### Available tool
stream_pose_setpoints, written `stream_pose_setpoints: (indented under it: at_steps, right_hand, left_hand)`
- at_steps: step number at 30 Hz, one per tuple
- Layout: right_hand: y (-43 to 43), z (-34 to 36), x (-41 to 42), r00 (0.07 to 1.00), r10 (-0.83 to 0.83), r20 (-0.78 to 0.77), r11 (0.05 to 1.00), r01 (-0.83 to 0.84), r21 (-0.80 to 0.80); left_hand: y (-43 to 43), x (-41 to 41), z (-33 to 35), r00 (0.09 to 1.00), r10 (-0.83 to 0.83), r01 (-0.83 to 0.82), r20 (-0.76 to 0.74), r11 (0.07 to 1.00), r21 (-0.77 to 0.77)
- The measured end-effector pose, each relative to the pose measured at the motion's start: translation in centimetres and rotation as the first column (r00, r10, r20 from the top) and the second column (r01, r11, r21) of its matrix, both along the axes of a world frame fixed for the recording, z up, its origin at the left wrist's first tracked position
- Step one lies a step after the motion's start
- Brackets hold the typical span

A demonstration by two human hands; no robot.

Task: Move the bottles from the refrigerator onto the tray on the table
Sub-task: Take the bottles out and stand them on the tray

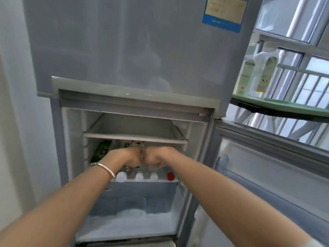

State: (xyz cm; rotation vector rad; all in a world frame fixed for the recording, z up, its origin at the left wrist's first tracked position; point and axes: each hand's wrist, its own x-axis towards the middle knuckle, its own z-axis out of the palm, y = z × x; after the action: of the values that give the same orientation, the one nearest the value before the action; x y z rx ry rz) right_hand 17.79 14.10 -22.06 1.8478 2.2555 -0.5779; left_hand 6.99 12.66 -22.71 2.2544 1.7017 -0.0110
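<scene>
The refrigerator's (57, 139) lower compartment stands open. Several bottles stand on its middle shelf: white-capped ones (121, 176) (139, 176) along the front edge, a red-capped one (170, 176) at the right, and a green-labelled one (102, 150) at the back left. My left hand (128, 157), a silver bangle on its wrist, is inside the compartment with its fingers closed around the top of a bottle with a red and green label. My right hand (158, 157) is beside it, knuckles touching, curled around a clear bottle. The view is blurred. No tray or table is in view.
An empty glass shelf (135, 137) sits just above my hands. Below the bottles lies a frosted drawer (131, 202). The fridge door (267, 166) hangs open on the right. A green ledge (277, 104) with plastic containers juts out beyond it. A wall is close on the left.
</scene>
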Motion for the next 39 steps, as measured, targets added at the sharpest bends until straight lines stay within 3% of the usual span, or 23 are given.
stream_pose_setpoints:
  at_steps: [4, 7, 13, 17, 21, 26, 30, 34, 39]
  right_hand:
    - [3.5, -4.6, -1.0, 0.980, 0.121, 0.156, 0.989, -0.132, 0.063]
    - [5.2, -7.5, -1.5, 0.992, 0.090, 0.089, 0.992, -0.098, 0.082]
    - [6.1, -10.9, -2.0, 0.984, 0.042, -0.173, 0.969, 0.002, 0.248]
    - [4.1, -10.3, -1.4, 0.996, -0.005, -0.092, 0.887, 0.047, 0.460]
    - [2.2, -6.9, 0.2, 0.999, -0.034, 0.015, 0.727, 0.015, 0.686]
    - [-1.2, -1.8, 2.1, 0.987, 0.115, 0.116, 0.675, -0.163, 0.719]
    - [-3.8, 4.7, 3.7, 0.977, 0.178, 0.117, 0.638, -0.205, 0.742]
    - [-6.7, 11.6, 5.9, 0.979, 0.191, 0.078, 0.740, -0.195, 0.644]
    - [-11.2, 17.3, 10.2, 0.978, 0.204, -0.045, 0.830, -0.148, 0.538]
  left_hand:
    - [2.0, -1.3, -4.3, 0.992, 0.077, -0.079, 0.097, 0.997, 0.024]
    - [3.2, -1.9, -6.3, 0.974, 0.081, -0.096, 0.212, 0.993, 0.062]
    - [5.1, -2.5, -8.2, 0.963, 0.085, -0.133, 0.255, 0.975, 0.179]
    - [5.1, -2.5, -8.1, 0.956, 0.078, -0.145, 0.282, 0.964, 0.225]
    - [4.2, -1.6, -7.1, 0.946, 0.079, -0.143, 0.315, 0.972, 0.187]
    - [2.4, 0.1, -3.8, 0.888, 0.039, -0.138, 0.458, 0.973, 0.185]
    - [1.1, 0.4, -0.8, 0.834, -0.051, -0.080, 0.549, 0.974, 0.213]
    - [-0.5, 1.1, 3.8, 0.748, -0.121, 0.035, 0.653, 0.989, 0.143]
    - [-3.4, 3.6, 9.6, 0.740, -0.247, 0.327, 0.626, 0.945, -0.014]
